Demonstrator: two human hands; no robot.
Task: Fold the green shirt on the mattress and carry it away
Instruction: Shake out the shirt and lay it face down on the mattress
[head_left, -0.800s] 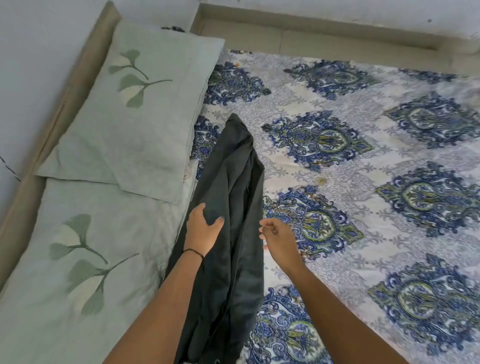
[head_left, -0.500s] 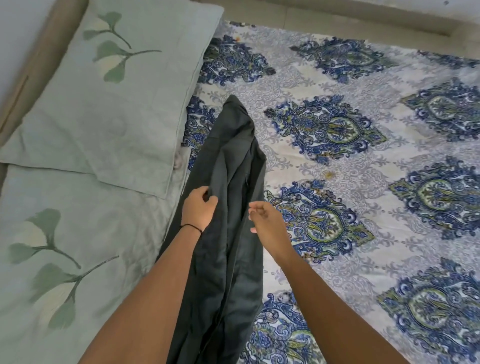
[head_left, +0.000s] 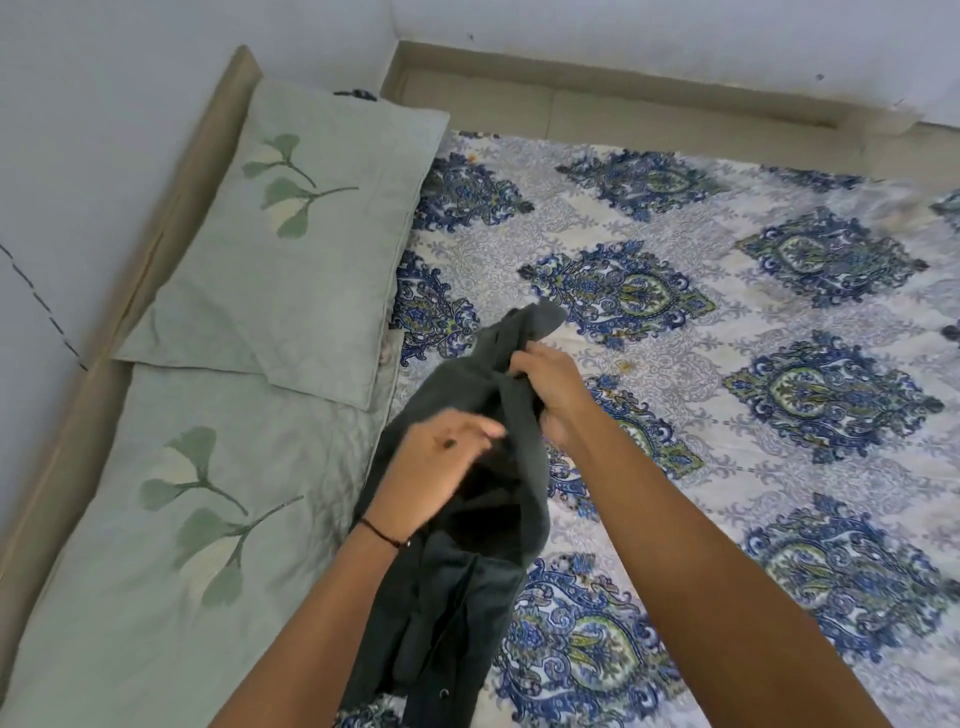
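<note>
The dark green shirt (head_left: 457, 582) lies in a long, bunched strip on the mattress (head_left: 727, 322), which is covered by a blue and white patterned sheet. My right hand (head_left: 550, 389) grips the shirt's upper part, and the far end of the cloth sticks up past my fingers. My left hand (head_left: 441, 462) lies over the shirt's middle with its fingers pointing right. It is motion-blurred, so I cannot tell whether it holds the cloth. The shirt's lower end reaches the bottom edge of the view between my forearms.
Two pale green pillows with leaf prints lie along the left side, one (head_left: 306, 234) farther and one (head_left: 171, 519) nearer. A beige ledge (head_left: 623, 104) and pale walls border the mattress at the back and left.
My right hand has taken hold of the shirt's upper part and drawn its far end back toward me. My left hand has slid to the right across the cloth. The camera has tilted.
</note>
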